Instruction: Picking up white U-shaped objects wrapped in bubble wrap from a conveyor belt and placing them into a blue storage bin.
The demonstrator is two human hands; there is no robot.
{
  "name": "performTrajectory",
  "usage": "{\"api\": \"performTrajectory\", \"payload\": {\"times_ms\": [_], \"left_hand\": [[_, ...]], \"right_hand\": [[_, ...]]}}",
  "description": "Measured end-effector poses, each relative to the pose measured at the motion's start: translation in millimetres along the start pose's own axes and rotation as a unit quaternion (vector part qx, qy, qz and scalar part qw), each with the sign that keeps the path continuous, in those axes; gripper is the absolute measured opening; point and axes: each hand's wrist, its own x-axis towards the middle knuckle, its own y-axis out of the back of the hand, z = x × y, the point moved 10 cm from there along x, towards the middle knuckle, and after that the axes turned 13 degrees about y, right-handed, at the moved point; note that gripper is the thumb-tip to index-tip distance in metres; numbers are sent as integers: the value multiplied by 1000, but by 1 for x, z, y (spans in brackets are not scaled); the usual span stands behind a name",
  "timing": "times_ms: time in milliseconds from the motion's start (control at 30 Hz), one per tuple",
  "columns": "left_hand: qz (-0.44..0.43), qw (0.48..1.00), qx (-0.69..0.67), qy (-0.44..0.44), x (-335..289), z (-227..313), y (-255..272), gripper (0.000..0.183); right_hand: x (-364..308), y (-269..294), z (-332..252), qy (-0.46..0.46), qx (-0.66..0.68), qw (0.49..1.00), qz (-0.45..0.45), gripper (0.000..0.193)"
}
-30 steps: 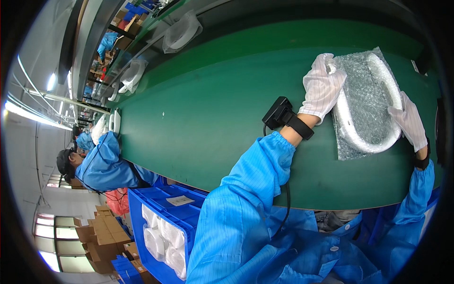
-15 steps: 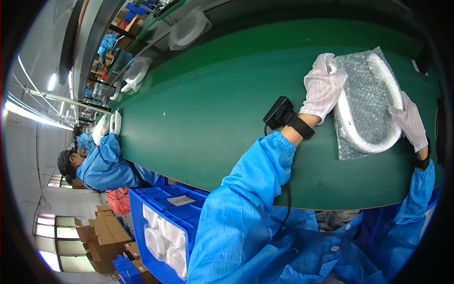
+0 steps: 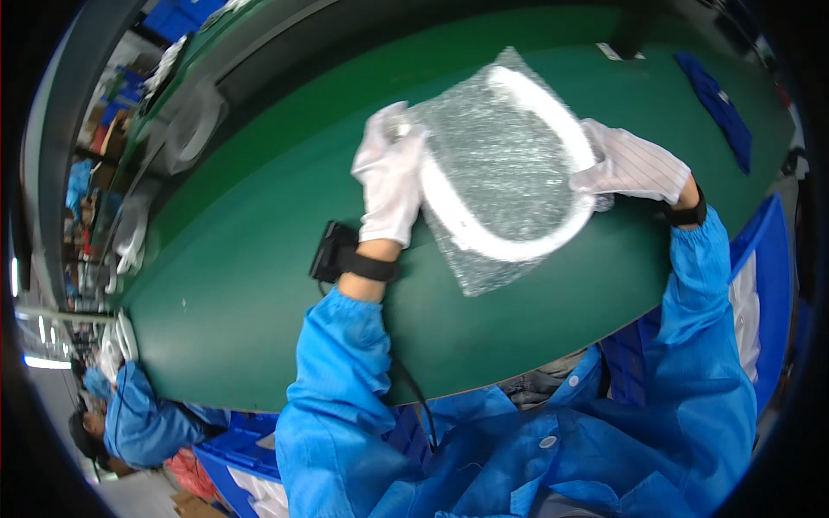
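A white U-shaped ring point(image 3: 467, 226), like a toilet seat, lies inside a clear bubble-wrap bag point(image 3: 509, 147) over the green work surface. My left hand point(image 3: 389, 173), in a white striped glove, closes on the bag and ring at their left side. On the opposite side my right hand point(image 3: 626, 164), gloved alike, has its fingers wrapped over the ring's right arm through the wrap. The bag's lower corner points toward me and sticks out past the ring. Motion blurs both hands a little.
The green work surface point(image 3: 285, 319) stretches left toward a seated co-worker point(image 3: 151, 419) in blue. Blue crates point(image 3: 764, 293) with white wrapped parts flank me. A dark blue cloth point(image 3: 715, 108) lies at the far right. Wrapped white rings point(image 3: 194, 125) stand along the back left.
My view has turned right, so the surroundings slide left in the picture and the dark blue cloth appears. Both hands keep hold of the wrapped ring; my right hand now reaches farther over its arm.
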Motion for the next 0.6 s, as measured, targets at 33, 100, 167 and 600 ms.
{"api": "performTrajectory", "payload": {"times_ms": [33,100,167,600], "left_hand": [[-2,999,-45,-3,0,-2,3,39],[19,994,-110,22,7,-13,13,36],[38,985,-165,32,5,-15,21,38],[177,825,516,-145,10,26,47,21]], "right_hand": [[-6,4,-5,68,-20,997,39,56],[-7,17,-15,44,-29,998,-16,53],[-8,19,-9,5,-6,999,-34,45],[-3,-16,4,23,194,975,102,48]]}}
